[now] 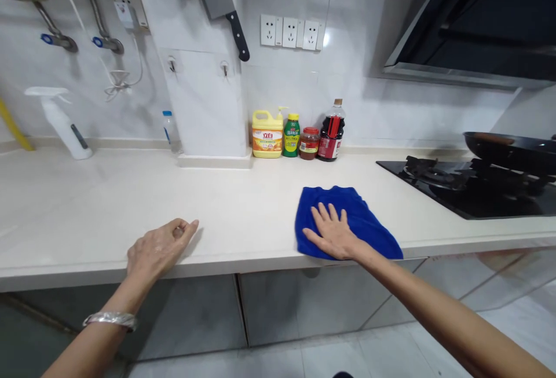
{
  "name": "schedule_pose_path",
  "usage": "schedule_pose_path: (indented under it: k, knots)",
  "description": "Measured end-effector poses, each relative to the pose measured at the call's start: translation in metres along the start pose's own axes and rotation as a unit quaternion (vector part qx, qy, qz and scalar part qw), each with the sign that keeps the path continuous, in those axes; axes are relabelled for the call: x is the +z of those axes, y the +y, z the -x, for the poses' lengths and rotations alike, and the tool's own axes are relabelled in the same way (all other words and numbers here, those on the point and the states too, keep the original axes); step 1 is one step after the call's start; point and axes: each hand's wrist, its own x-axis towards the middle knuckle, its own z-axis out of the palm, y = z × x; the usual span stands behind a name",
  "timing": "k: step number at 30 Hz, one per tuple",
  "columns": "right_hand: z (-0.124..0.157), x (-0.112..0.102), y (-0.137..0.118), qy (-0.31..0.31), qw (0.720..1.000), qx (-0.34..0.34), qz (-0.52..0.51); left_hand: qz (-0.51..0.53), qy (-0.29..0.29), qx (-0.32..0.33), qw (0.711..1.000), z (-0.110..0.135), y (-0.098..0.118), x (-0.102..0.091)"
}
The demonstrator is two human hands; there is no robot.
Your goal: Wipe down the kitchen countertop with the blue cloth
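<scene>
A blue cloth (365, 221) lies on the pale countertop (108, 204) near its front edge. My right hand (332, 232) rests flat on the cloth, fingers stretched out and spread. My left hand (158, 248) rests on the counter's front edge to the left, fingers curled loosely with the thumb pointing right; nothing shows in it. A silver bracelet (110, 320) sits on my left wrist.
At the back wall stand a yellow detergent jug (267, 135), a green bottle (291, 135), a red jar (308, 143) and a dark sauce bottle (332, 132). A black hob (469, 193) with a pan (512, 146) is at the right. A spray bottle (61, 123) stands far left; a cleaver (221, 2) hangs above.
</scene>
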Motion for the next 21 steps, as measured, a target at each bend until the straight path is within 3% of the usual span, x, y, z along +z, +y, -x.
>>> schedule_pose_path:
  k: [5, 10, 16, 21]
  knots:
    - [-0.039, -0.007, -0.064, -0.012, 0.992, -0.118, -0.043, -0.039, -0.006, -0.012, 0.999, -0.005, -0.005, 0.002]
    - [-0.114, -0.012, -0.095, -0.007, 0.992, -0.111, -0.055, -0.030, 0.006, -0.022, 0.999, -0.006, -0.008, 0.006]
    - [-0.204, -0.021, -0.111, -0.006, 0.995, -0.093, -0.037, -0.041, -0.012, -0.051, 0.998, -0.013, -0.015, 0.011]
    - [-0.262, -0.025, -0.097, -0.003, 0.995, -0.092, -0.036, -0.064, -0.030, -0.057, 0.996, -0.016, -0.025, 0.017]
